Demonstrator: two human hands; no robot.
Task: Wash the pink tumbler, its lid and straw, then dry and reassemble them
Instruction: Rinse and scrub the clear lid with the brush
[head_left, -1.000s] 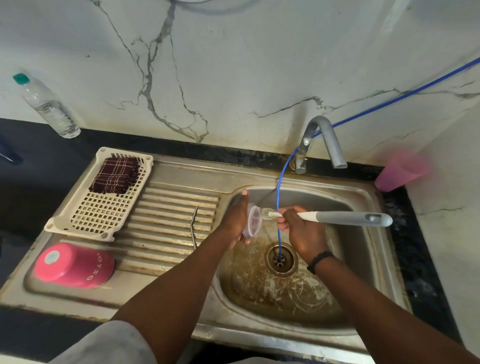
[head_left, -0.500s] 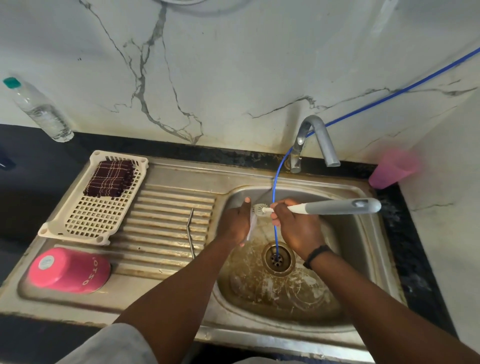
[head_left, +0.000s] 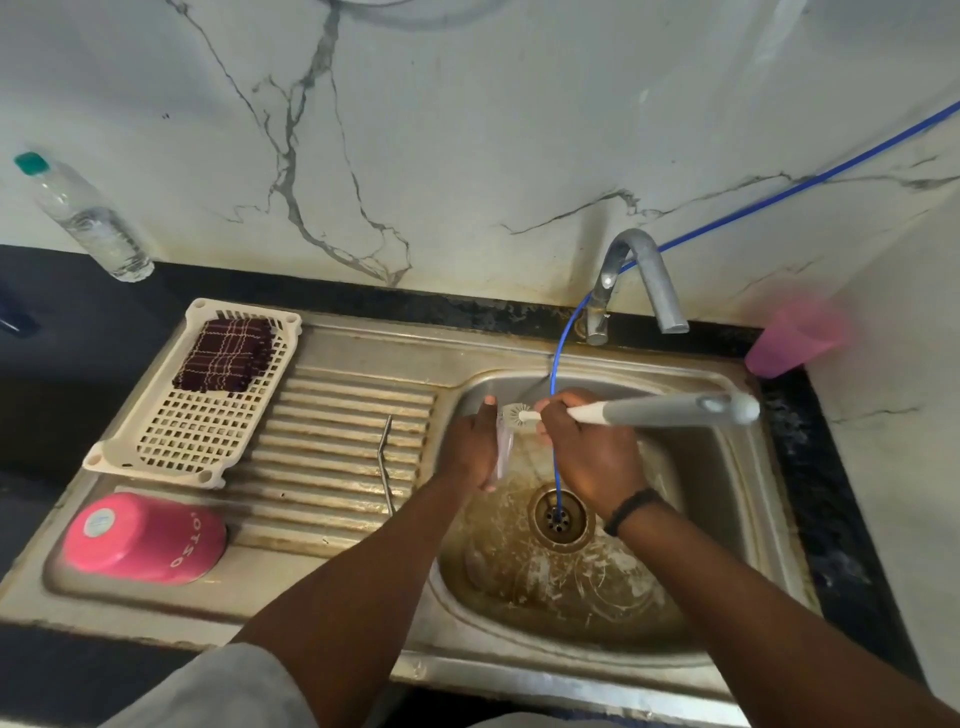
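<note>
Lid-scrubbing step, head view. The clear lid (head_left: 503, 449) is held on edge above the sink basin (head_left: 691, 587), gripped by the left hand (head_left: 470, 447) with fingers curled round its far rim; it appears blurred, so finer detail cannot be told. The right hand (head_left: 587, 452) grasps the bottle brush (head_left: 660, 411) close to its white neck, and the bristle head touches the upper part of the lid. The pink tumbler (head_left: 145, 538) lies on its side at the near left corner of the drainboard (head_left: 337, 441), well apart from the hands; the metal straw (head_left: 385, 470) lies along the ribs between tumbler and basin. Judged from this layout, washing is in its middle stage: the straw seems untouched, and rinsing, drying and reassembly remain. The next move probably calls for turning the lid so the brush reaches its other face, then rinsing under the tap (head_left: 641, 280). A blue hose (head_left: 558, 415) drops past the right hand into the drain (head_left: 560, 517) and may snag the brush strokes. A folded checked cloth (head_left: 226, 355) rests in a white slatted tray (head_left: 182, 441), ready for drying. A water bottle (head_left: 83, 218) and a pink cup (head_left: 795, 338) stand on the counter beyond.
</note>
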